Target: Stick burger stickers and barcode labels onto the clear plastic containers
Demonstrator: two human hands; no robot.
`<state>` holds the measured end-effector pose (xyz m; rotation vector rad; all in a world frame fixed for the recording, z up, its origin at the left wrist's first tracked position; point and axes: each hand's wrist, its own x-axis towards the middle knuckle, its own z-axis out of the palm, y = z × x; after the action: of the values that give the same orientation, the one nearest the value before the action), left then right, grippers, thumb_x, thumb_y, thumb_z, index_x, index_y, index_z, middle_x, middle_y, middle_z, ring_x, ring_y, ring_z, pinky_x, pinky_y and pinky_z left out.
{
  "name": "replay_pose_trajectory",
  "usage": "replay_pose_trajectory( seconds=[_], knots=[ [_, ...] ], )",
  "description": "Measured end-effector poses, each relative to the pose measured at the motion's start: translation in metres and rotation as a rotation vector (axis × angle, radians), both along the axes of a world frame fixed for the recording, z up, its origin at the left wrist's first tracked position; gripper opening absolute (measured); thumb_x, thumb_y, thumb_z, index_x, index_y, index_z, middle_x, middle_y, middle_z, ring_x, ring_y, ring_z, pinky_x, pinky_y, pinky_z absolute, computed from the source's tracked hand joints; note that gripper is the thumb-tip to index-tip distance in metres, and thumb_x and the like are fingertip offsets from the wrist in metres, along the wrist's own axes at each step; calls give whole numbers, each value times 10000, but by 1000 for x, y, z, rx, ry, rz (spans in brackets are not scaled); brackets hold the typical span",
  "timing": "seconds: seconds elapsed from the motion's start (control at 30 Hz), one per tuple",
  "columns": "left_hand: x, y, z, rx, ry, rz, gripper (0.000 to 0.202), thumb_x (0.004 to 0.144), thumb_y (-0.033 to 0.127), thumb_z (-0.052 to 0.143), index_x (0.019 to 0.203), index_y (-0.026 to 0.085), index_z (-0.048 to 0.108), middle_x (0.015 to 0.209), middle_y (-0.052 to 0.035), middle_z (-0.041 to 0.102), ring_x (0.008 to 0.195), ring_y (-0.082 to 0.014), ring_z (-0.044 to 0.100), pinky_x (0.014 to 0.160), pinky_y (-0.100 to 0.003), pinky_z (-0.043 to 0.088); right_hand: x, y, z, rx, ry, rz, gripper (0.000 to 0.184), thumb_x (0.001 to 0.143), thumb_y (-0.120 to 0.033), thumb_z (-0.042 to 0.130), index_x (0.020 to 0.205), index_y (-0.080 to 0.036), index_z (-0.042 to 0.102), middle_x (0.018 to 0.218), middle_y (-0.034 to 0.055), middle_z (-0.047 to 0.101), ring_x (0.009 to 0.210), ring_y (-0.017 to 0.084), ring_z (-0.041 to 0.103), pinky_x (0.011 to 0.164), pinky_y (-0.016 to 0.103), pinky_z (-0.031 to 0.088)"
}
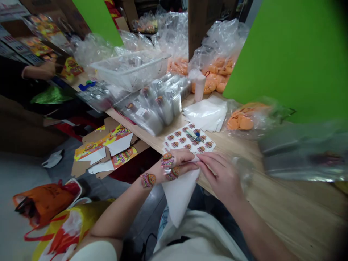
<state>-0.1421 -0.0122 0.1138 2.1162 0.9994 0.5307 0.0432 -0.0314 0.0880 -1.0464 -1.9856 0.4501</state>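
The left hand (181,159) is closed on the upper edge of a white sheet (181,195), its thumb and fingers pressed together. The right hand (221,175) is partly curled, its thumb and fingertips pinching the same edge, so that the 2 hands meet there. The white sheet hangs below them in a point, in front of the person's lap; whether it is paper or a bag I cannot tell. 3 burger stickers (172,174) sit on the back of the left hand and its wrist.

Just beyond the hands, burger sticker sheets (178,139) lie on the counter (296,206), with a slim blue-ended tool (194,135) on top. Past those is a stack of white sheets (205,112). To the right of the stack, beyond the right hand, a clear bag (269,112) holds orange discs (240,121).

Ahead and left of the hands are clear plastic packs (152,116), and behind them a white basket (144,74) holding clear plastic pieces (130,61). Farther off, beyond a lidded pink cup (199,88), clear sacks (220,40) contain orange pieces (216,72). Left of the left hand, printed burger cartons (108,146) lie flattened.
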Motion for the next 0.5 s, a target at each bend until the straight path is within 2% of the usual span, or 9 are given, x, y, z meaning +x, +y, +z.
replay_pose_trajectory(
  seconds=[0.07,0.13,0.23,0.27,0.3,0.33,0.4,0.43,0.5],
  knots=[
    [4,-2,3,21,7,10,267,874,349,461,733,147,564,706,-5,506,692,-108,479,638,-209,370,1,-1,-3,-74,70,-5,203,820,-197,544,991,-239,646,984,50,664,937,185,585,860,380,476],
    [6,-3,5,16,-7,16,261,881,340,452,759,146,576,723,-8,514,708,-109,491,653,-209,376,3,0,-6,-225,196,-35,154,816,-230,556,920,-237,669,942,43,680,891,178,608,823,364,497],
    [6,-4,3,-38,-18,19,248,880,347,453,895,156,609,790,-21,562,775,-125,525,711,-221,402,9,7,-8,-507,452,-146,168,811,-318,560,862,-210,679,862,46,696,796,178,638,749,356,526],
    [6,-5,2,-58,-21,34,251,878,348,458,965,165,606,834,-28,583,810,-134,536,738,-230,411,11,11,-7,-550,533,-201,194,814,-340,552,863,-199,676,849,49,696,778,181,642,732,358,530],
    [6,-5,-1,-74,-25,53,265,872,341,469,1043,178,590,891,-34,600,849,-143,544,767,-244,418,13,15,-4,-534,603,-272,214,819,-352,541,878,-192,671,849,51,693,776,184,644,728,361,529],
    [6,-6,-3,-86,-32,70,298,867,323,479,1125,196,556,958,-40,608,893,-153,548,799,-261,421,14,19,0,-450,648,-357,221,825,-349,531,897,-189,665,863,54,688,790,187,642,743,367,523],
    [7,-7,-8,-102,-47,69,406,853,265,499,1256,232,458,1088,-48,597,961,-167,548,854,-297,420,12,24,12,-147,597,-481,188,820,-302,543,928,-196,655,915,56,672,855,194,625,812,385,494],
    [7,-8,-10,-110,-56,55,449,844,241,509,1285,239,426,1124,-52,588,973,-172,550,867,-310,420,8,25,18,16,490,-471,172,804,-268,567,940,-205,652,943,55,664,896,199,610,854,394,472],
    [9,-9,-12,-118,-84,41,458,833,221,519,1282,231,427,1122,-61,588,963,-178,558,863,-320,430,-3,22,28,237,185,-265,187,768,-202,607,948,-229,650,968,42,660,963,208,576,919,404,429]
  ],
)
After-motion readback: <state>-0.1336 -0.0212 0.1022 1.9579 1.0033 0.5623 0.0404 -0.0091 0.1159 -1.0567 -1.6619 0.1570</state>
